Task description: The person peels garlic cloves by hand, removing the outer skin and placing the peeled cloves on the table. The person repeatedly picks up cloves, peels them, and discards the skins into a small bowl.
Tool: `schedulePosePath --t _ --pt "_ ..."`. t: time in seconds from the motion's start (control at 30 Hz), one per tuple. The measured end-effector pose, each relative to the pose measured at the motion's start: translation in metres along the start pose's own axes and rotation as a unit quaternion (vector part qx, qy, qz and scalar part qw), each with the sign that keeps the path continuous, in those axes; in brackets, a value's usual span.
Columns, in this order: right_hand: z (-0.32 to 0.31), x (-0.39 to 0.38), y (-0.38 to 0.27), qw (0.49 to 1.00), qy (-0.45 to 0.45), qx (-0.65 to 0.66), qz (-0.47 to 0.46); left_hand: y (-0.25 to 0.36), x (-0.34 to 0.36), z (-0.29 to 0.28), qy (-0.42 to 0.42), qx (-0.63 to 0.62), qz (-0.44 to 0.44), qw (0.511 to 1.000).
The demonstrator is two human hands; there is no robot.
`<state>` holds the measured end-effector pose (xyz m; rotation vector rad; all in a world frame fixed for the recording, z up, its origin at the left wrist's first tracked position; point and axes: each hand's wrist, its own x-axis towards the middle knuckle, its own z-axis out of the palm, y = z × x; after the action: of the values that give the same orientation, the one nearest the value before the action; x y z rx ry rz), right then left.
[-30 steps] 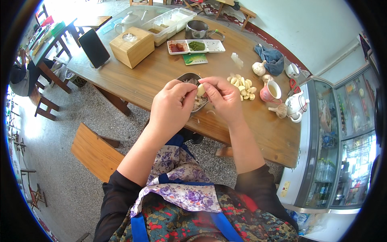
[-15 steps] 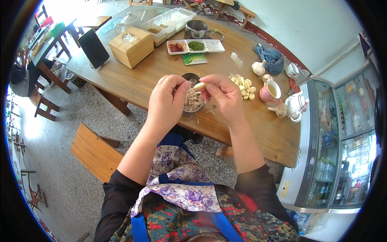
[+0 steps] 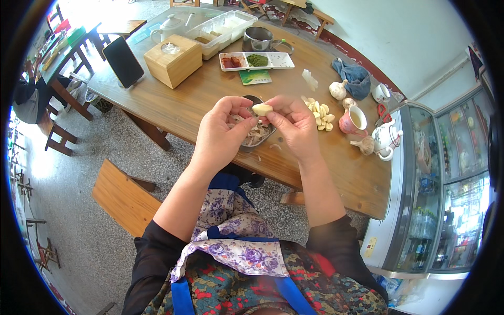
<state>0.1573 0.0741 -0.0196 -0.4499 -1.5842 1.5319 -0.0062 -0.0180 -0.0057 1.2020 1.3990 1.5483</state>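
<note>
Wooden table [image 3: 184,105]: garlic cloves [image 3: 321,111], pink cup [image 3: 353,120], teapot [image 3: 386,138].

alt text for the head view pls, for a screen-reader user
Both hands, left hand and right hand, pinch a peeled garlic clove over a metal bowl of skins on a wooden table. More peeled cloves lie right of it, beside a pink cup.

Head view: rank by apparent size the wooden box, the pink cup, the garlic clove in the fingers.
Largest to smallest:
1. wooden box
2. pink cup
3. garlic clove, pinched between left hand and right hand
The clove is nearest the camera, yet looks smallest.
</note>
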Motion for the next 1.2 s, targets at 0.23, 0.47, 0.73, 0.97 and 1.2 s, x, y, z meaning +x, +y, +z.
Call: schedulePosePath --t 0.23,0.47,0.73,0.97,1.2 --pt "0.003 0.0 -0.001 1.0 -0.011 0.007 -0.002 -0.007 0.005 -0.001 0.055 0.083 0.083 0.992" --pt "0.0 -0.002 0.001 0.999 -0.026 -0.029 -0.014 -0.001 0.006 -0.01 0.0 -0.148 -0.073 0.986" --pt "0.003 -0.003 0.001 0.999 0.016 -0.047 -0.01 -0.004 0.004 -0.006 0.041 -0.037 -0.045 0.997" --pt "0.0 -0.002 0.006 0.998 0.037 -0.045 -0.031 -0.005 0.006 0.007 0.009 -0.08 -0.058 0.995" --pt "0.003 -0.001 0.007 0.977 0.062 -0.201 -0.042 -0.016 0.011 0.002 0.027 -0.067 -0.033 0.997"
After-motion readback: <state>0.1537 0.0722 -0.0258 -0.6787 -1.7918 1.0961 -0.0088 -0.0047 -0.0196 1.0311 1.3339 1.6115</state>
